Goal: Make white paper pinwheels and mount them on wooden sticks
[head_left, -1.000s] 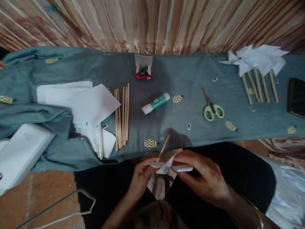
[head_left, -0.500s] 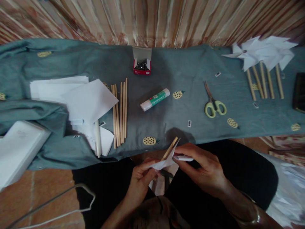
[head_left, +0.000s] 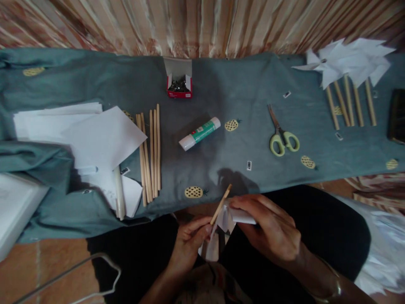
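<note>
Over my lap at the table's front edge, my left hand (head_left: pixel 189 241) is closed around a wooden stick (head_left: pixel 221 204), thumb on top, with the stick's free end pointing up and to the right. My right hand (head_left: pixel 272 230) is closed on a white paper pinwheel (head_left: pixel 243 216), whose folded blades lie beside the stick and partly behind my fingers. Whether the paper is joined to the stick is hidden. Ahead lie a glue stick (head_left: pixel 200 134) and green-handled scissors (head_left: pixel 283 141). A red box of metal pins (head_left: pixel 179 88) stands open farther back.
Several wooden sticks (head_left: pixel 151 154) lie beside stacked white paper sheets (head_left: pixel 106 133) on the left. At the far right are several paper pinwheels on sticks (head_left: pixel 354 63) and a dark object (head_left: pixel 397 116). A white box (head_left: pixel 19 207) sits at the left edge of the green cloth (head_left: pixel 228 90).
My right hand has turned the paper, so its folds now face differently and the stick shows more fully. My left thumb now presses on the stick. The view has shifted slightly right.
</note>
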Demonstrator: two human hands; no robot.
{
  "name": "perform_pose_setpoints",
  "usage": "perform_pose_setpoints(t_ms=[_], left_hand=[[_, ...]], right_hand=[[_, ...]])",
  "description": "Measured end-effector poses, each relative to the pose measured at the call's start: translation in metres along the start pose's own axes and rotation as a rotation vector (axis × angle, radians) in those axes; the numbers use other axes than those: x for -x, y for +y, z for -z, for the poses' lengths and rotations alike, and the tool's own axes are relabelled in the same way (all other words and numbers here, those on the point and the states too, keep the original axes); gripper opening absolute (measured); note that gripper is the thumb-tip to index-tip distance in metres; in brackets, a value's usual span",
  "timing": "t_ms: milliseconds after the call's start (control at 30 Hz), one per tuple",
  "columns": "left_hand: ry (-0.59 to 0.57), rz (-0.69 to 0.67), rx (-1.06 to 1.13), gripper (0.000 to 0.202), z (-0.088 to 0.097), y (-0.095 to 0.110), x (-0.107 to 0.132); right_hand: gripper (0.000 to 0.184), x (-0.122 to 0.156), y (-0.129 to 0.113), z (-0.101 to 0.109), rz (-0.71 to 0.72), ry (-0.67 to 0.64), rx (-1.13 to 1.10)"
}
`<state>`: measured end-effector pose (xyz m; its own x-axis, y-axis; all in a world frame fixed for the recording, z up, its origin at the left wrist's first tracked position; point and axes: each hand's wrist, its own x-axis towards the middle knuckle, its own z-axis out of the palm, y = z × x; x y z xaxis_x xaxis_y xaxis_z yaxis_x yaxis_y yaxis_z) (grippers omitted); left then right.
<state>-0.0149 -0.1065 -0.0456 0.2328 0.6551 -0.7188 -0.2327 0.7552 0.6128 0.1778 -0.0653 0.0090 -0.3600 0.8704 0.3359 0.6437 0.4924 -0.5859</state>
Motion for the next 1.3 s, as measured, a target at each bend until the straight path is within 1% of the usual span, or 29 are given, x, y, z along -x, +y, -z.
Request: perform_pose_setpoints(t_ms=[133,233,400,533,667,800,933,1000,1067,1167,1233,1300], left_hand=[[0.013,0.036,0.018,0.037,-0.003,0.001,-0.003],[0.021,0.066,0.036,0.037,-0.003,0.000,-0.004],[0.020,0.156,0.115,0.044,-0.003,-0.005,-0.006],[0.003,0.197,0.126,0.042,-0.004,-0.004,-0.007],[0.015,0.239,0.145,0.042,-0.006,-0.001,-0.007],[0.012,0.241,0.168,0.039,-0.008,0.001,-0.006],[0.012,0.237,0.200,0.036,-0.007,0.001,-0.006],[0.028,0.230,0.209,0.038,-0.006,0.002,-0.007],[0.040,0.218,0.197,0.042,-0.004,0.003,-0.006],[0.056,0.221,0.156,0.042,0.002,0.004,0.001],[0.073,0.219,0.122,0.042,0.008,0.004,0.010],[0.092,0.192,0.071,0.042,0.014,0.006,0.022]], right_hand=[[0.051,-0.003,0.003,-0.003,-0.088,0.034,-0.037],[0.047,-0.007,0.005,-0.006,-0.117,0.048,-0.046],[0.044,-0.012,0.009,-0.007,-0.140,0.056,-0.047],[0.043,-0.015,0.010,-0.008,-0.162,0.058,-0.056],[0.044,-0.015,0.012,-0.009,-0.185,0.043,-0.058],[0.042,-0.015,0.012,-0.009,-0.200,0.035,-0.057],[0.039,-0.016,0.011,-0.008,-0.271,0.049,-0.077],[0.037,-0.017,0.010,-0.006,-0.347,0.043,-0.131],[0.034,-0.018,0.008,-0.005,-0.471,0.031,-0.229],[0.030,-0.020,0.008,-0.003,-0.647,0.036,-0.468],[0.028,-0.020,0.010,-0.002,-0.697,0.056,-0.639],[0.027,-0.020,0.012,-0.002,-0.716,0.074,-0.772]])
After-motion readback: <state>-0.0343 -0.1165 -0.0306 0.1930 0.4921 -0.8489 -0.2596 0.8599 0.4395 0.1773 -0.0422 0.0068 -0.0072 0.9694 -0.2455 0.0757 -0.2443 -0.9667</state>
